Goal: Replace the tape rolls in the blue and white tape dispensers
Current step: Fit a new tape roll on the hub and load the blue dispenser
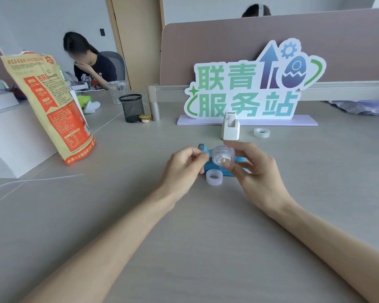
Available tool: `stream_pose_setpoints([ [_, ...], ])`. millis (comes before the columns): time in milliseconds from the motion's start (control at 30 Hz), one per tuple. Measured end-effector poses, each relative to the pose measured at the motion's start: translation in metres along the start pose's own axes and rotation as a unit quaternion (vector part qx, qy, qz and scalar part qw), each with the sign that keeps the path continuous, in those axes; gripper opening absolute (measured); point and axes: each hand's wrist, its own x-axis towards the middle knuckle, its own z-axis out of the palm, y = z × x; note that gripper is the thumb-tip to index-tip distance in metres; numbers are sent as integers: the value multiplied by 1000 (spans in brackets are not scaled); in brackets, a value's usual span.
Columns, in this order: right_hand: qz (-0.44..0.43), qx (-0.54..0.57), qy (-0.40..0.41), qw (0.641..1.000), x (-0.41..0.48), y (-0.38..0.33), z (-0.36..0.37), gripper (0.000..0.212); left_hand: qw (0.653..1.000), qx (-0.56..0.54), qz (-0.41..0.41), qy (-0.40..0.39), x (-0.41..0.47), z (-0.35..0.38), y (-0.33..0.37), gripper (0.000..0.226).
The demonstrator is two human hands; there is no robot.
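My right hand (253, 169) holds a clear tape roll (224, 154) with a white hub in it, just above the blue dispenser (208, 164) lying on the table. My left hand (183, 166) pinches with thumb and forefinger at the roll's left side; what it grips is too thin to make out, perhaps the tape end. An empty-looking whitish core ring (214, 177) stands on the table in front of the blue dispenser. The white dispenser (230, 127) stands upright farther back. Another clear tape roll (261, 132) lies flat to its right.
A cut-out sign (247, 88) on a lilac base stands behind the white dispenser. A tall orange snack bag (53, 106) stands at left, a black mesh cup (132, 108) beyond it. A seated person (90, 62) is at the far left desk. A divider panel (271, 36) closes the back.
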Motion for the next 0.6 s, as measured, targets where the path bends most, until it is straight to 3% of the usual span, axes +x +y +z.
stream_pose_setpoints([
  [300, -33, -41, 47, 997, 6, 9, -1, 35, 992, 33, 120, 35, 10, 3, -8, 17],
  [467, -68, -103, 95, 988, 20, 17, -1, 29, 950, 199, 225, 83, 41, 9, -7, 15],
  [600, -47, -95, 107, 989, 28, 23, -3, 28, 944, 182, 251, 111, 53, 26, -17, 13],
])
